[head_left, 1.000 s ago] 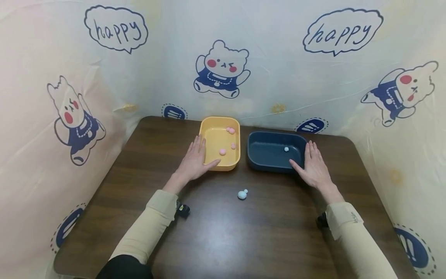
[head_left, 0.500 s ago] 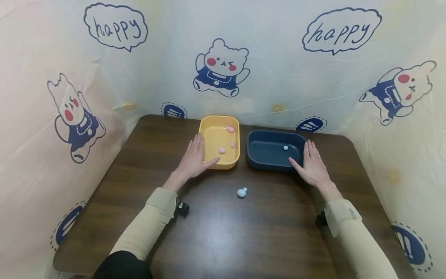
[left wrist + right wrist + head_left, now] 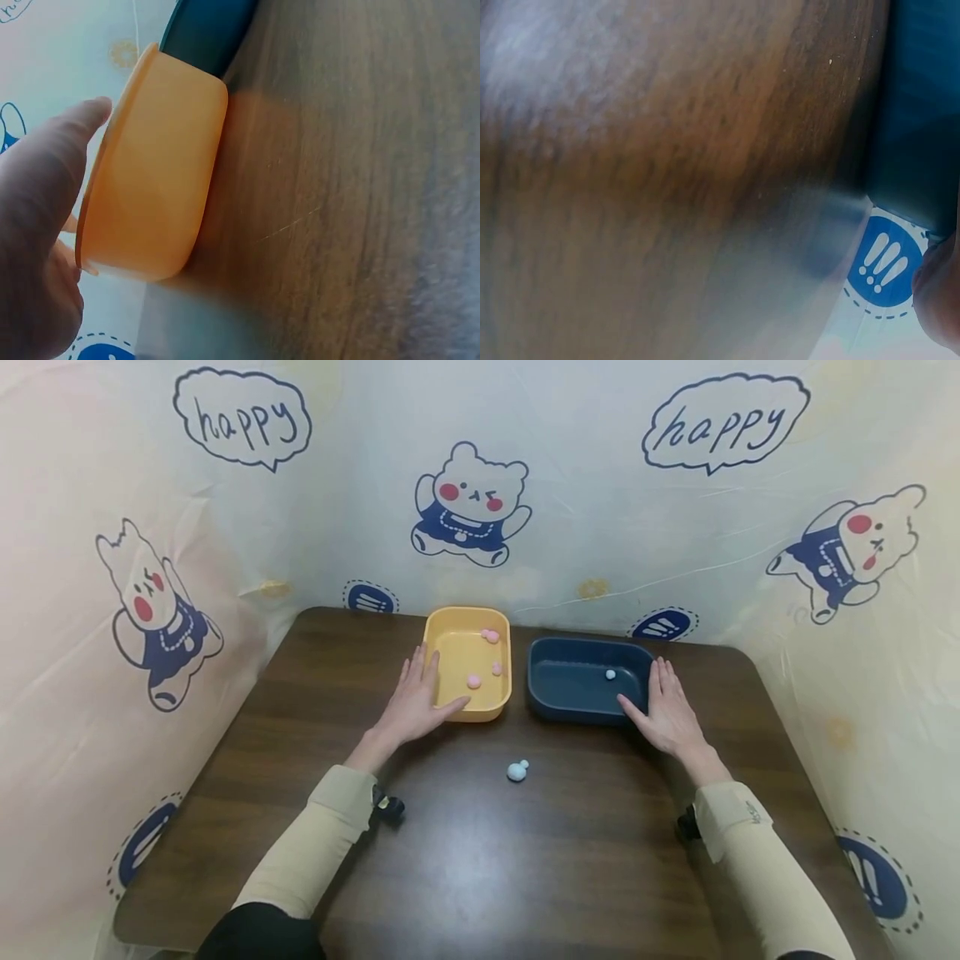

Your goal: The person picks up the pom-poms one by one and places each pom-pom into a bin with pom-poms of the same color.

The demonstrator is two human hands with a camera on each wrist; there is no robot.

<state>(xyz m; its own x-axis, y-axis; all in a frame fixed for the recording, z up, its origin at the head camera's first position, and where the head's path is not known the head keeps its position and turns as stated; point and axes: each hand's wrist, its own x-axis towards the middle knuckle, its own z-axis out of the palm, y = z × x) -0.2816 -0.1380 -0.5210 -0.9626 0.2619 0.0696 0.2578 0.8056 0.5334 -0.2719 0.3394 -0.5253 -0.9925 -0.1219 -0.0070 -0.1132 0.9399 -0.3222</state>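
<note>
My left hand (image 3: 412, 702) lies along the left side of a yellow tray (image 3: 450, 652), fingers straight, thumb spread over its front left corner. Inside that tray are a pink two-ball piece (image 3: 490, 636) and other small pink balls (image 3: 474, 682). At the right end of a dark blue tray (image 3: 570, 681), my right hand (image 3: 671, 710) has its fingers straight along the wall and its thumb over the front rim. One pale blue ball (image 3: 611, 675) lies in this tray. The left wrist view shows the yellow tray's outer wall (image 3: 157, 165) beside the left hand.
On the brown table (image 3: 465, 860), in front of the trays, sits a pale blue ball with a smaller one attached (image 3: 517, 772). A printed curtain (image 3: 570, 485) with bears surrounds the back and sides. A narrow gap separates the trays in the head view.
The whole head view has shifted slightly, with everything a little further left and up. Hands, trays and balls keep their places relative to one another.
</note>
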